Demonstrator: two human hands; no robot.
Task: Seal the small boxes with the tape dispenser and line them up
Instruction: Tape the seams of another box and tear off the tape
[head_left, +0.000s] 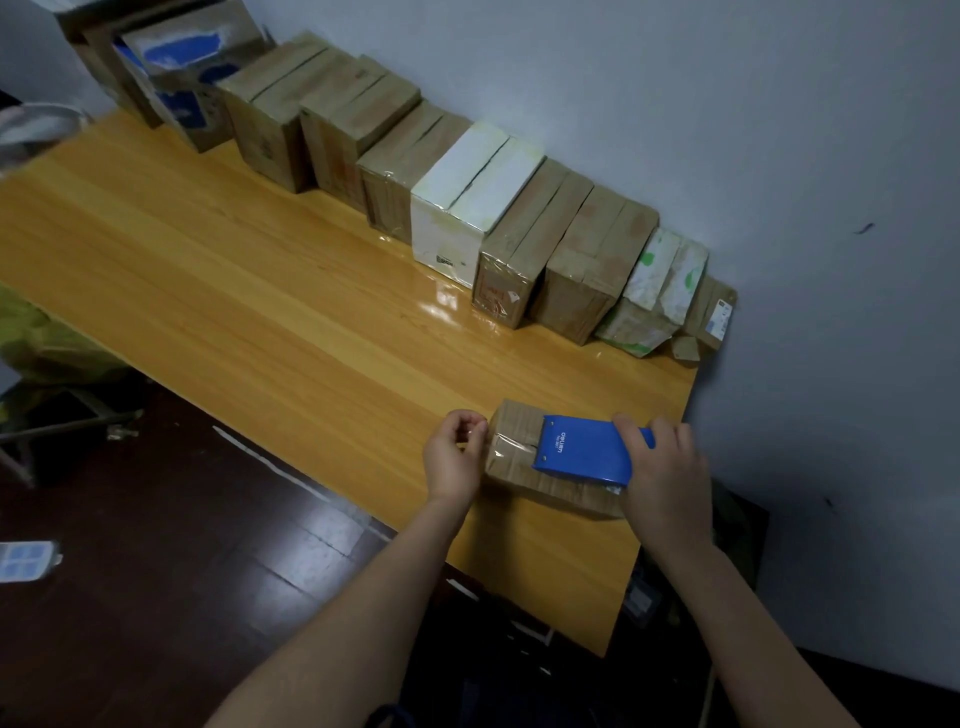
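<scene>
A small brown cardboard box (519, 470) lies near the right front corner of the wooden table (260, 291). On top of it sits a blue tape dispenser (584, 451), and my right hand (665, 467) grips its rear end. A strip of clear tape (506, 446) runs from the dispenser over the box's left edge. My left hand (454, 457) is at that left edge, fingers curled, pinching the tape end against the box side.
Several sealed boxes stand in a row along the wall, among them a white box (467, 208) and brown boxes (587, 270). Larger cartons with blue print (176, 78) stand at the far left. Dark floor (156, 571) lies beyond the table's front edge.
</scene>
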